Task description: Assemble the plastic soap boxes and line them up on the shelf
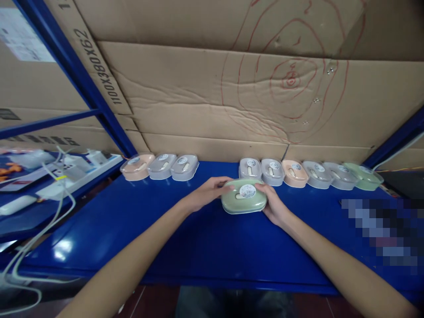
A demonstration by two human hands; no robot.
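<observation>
Blue shelf (185, 238), ten cases, both hands' fingers (221, 182) holding one green case (244, 196)

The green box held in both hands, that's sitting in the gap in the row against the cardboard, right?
Not quite. The head view shows both hands, left hand and right hand, holding the green box, but it sits in front of the row of boxes, with the gap behind it unfilled.

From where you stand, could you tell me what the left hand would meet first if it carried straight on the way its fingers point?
The left hand already touches the green box; that comes first.
</observation>
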